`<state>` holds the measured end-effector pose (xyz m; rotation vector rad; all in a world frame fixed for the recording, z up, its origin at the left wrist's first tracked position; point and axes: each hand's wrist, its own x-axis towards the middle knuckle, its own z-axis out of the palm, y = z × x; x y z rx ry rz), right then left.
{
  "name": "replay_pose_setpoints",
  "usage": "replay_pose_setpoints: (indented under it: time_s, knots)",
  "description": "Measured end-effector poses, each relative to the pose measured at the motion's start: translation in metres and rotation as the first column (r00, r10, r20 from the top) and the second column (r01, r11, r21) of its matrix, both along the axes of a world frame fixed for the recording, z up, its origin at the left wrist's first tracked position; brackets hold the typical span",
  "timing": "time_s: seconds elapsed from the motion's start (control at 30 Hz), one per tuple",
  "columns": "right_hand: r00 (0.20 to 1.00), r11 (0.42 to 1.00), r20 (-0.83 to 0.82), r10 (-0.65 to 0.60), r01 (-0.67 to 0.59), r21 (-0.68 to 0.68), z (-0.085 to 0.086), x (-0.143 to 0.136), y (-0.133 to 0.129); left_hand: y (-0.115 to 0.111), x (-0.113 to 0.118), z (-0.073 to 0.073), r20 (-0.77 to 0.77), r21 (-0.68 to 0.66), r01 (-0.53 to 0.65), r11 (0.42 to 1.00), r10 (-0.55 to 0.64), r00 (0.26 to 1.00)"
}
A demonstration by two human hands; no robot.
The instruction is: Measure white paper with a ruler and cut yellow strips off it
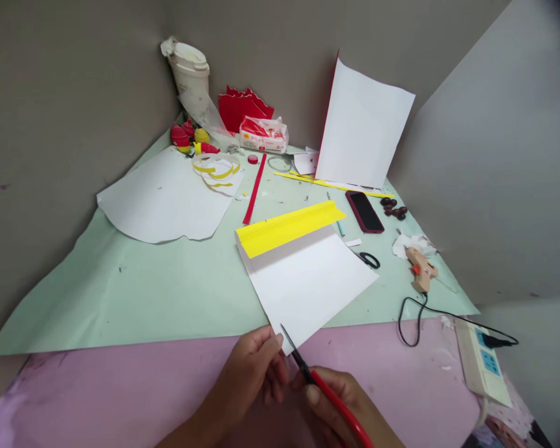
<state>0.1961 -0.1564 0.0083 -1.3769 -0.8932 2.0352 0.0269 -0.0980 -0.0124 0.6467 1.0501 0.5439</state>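
Observation:
A white sheet of paper (308, 280) with its far edge folded over to show a yellow side (292, 227) lies toward me on the table. My left hand (256, 361) pinches its near corner between thumb and fingers. In my right hand (331, 398) is a pair of red-handled scissors (326, 392), with the dark blades at that same corner. One blade lies over the white face; whether the blades are cutting into the paper I cannot tell. The lower part of the right hand is cut off by the frame edge.
A second pair of scissors (369, 260) shows its black handle beside the sheet. To the right are a phone (364, 211), a glue gun (420, 269) with its cord, and a power strip (483, 361). White paper (168, 199) lies left; a bucket (191, 74) stands behind.

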Motion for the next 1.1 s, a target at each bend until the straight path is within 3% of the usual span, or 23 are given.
replay_pose_setpoints:
  time_s: [0.6,1.1]
  knots:
    - [0.976,0.994,-0.192,-0.099,0.087,-0.066,-0.006,0.001,-0.007,0.0,0.0,-0.002,-0.024,0.031,0.019,0.999,-0.018,1.0]
    - [0.989,0.996,-0.122,-0.087,0.084,-0.035,-0.013,0.003,-0.007,0.0,-0.001,-0.002,-0.042,0.03,0.021,0.999,-0.02,0.999]
